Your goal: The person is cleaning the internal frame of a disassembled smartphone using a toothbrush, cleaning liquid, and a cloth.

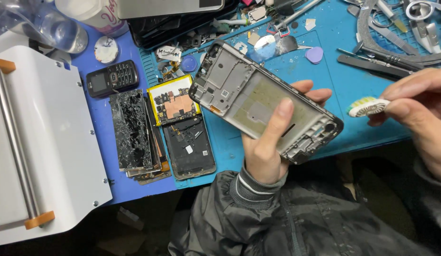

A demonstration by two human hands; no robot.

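A bare phone frame (258, 102) lay tilted in the left hand (270, 137), held above the near edge of the counter (111, 175). The thumb pressed on its inner face and the fingertips curled round the far edge, so that hand was closed on the frame. The right hand (419, 104) hovered just beside the frame's lower end, its thumb and fingers pinched narrow on a small tape roll (368, 107), white with a pale green edge.

Under both hands spread a blue mat (343, 90), littered with small parts. To the left of the frame sat a circuit board (175, 102) on a yellow-edged piece, with a dark phone body (189, 147) just below it. Beside these lay a stack of cracked screens (131, 130), and behind that a small black keypad phone (111, 78). A white machine (40, 137) with orange-capped rails filled the left side. Tweezers and dark pry tools (372, 61) lay at the far right of the mat. A clear bottle (50, 23) stood at the back left. Below the counter the space was dark, with a grey jacket sleeve (258, 189) showing.
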